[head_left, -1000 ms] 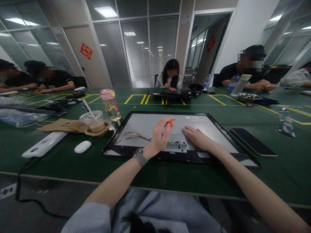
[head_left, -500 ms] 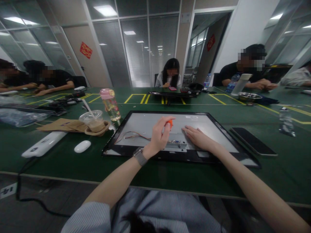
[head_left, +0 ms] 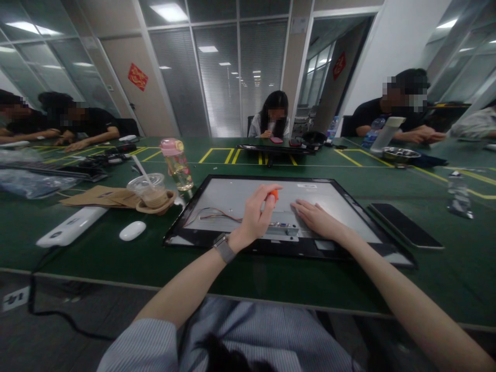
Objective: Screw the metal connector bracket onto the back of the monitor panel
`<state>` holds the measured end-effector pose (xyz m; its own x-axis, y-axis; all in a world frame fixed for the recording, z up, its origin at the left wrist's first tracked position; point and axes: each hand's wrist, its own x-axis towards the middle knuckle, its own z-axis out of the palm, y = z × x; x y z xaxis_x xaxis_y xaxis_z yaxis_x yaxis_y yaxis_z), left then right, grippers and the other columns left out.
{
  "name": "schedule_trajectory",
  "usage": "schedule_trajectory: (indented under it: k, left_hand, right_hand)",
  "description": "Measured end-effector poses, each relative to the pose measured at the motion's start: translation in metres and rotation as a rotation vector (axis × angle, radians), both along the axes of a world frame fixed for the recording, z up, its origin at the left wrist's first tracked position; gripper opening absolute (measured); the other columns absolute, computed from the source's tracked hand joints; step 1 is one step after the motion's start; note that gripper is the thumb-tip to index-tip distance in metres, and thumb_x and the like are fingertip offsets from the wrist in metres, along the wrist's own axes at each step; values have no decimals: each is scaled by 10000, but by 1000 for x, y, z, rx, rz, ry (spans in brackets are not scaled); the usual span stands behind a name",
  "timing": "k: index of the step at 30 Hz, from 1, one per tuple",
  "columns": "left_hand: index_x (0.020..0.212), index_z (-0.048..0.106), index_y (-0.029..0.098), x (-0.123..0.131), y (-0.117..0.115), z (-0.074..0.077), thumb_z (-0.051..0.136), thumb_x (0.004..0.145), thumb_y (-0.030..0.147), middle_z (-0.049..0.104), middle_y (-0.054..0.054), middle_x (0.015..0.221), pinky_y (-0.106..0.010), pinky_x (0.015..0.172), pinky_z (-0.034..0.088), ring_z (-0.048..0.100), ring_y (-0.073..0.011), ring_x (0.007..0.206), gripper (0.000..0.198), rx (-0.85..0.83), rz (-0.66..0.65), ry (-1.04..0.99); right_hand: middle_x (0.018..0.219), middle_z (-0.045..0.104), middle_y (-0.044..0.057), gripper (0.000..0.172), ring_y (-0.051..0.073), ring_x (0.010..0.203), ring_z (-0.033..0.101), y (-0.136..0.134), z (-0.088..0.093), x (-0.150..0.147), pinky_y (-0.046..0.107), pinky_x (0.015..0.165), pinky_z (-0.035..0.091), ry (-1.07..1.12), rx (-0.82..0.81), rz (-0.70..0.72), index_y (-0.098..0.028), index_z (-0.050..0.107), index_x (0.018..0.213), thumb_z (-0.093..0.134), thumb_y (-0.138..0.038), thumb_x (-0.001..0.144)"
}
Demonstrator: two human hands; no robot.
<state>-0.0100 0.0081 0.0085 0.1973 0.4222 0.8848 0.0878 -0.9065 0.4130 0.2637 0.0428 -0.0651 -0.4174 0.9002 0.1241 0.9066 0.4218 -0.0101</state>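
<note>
A flat display panel [head_left: 209, 199] with a black frame and a grey metal back lies on the table in front of me. Over its middle, my left hand [head_left: 256, 211] is closed around the orange handle of what looks like a screwdriver [head_left: 274, 195]; its shaft and tip are hidden behind my fingers. My right hand [head_left: 315, 218] rests flat on the metal back, fingers stretched out, holding nothing. Between and below the hands runs a strip of connectors [head_left: 284, 231] along a bracket. Thin coloured wires [head_left: 217, 214] lie on the back, left of my left hand.
On the left stand a drink cup [head_left: 149, 192], a pink-lidded bottle [head_left: 176, 163], a white mouse [head_left: 132, 231] and a white power strip [head_left: 72, 227]. A black phone [head_left: 405, 226] lies right of the panel. Several people sit around the green table [head_left: 232, 279].
My left hand still grips the orange handle, with only a slight shift of the fingers. The right hand stays on the panel. The view has tilted very slightly.
</note>
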Motion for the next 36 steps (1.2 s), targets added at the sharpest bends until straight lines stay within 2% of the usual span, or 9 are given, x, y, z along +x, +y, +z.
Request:
schedule_trajectory:
  k: [24, 36]
  left_hand:
    - [1219, 638, 189, 0, 3, -4, 381, 1136, 335, 653, -31, 897, -280, 702, 516, 605, -144, 738, 307, -21, -5, 9]
    - [1215, 635, 194, 0, 3, -4, 392, 1133, 337, 656, -26, 900, -278, 709, 521, 607, -141, 730, 294, -18, 1, 1]
  right_hand:
    - [1663, 481, 190, 555, 334, 1513, 495, -2, 2, -4, 627, 1194, 421, 24, -38, -27, -236, 455, 1617, 265, -304, 1099]
    - [1672, 459, 213, 568, 351, 1527, 473, -3, 4, -6, 653, 1194, 409, 39, -59, -44, -196, 456, 1617, 265, -278, 1089]
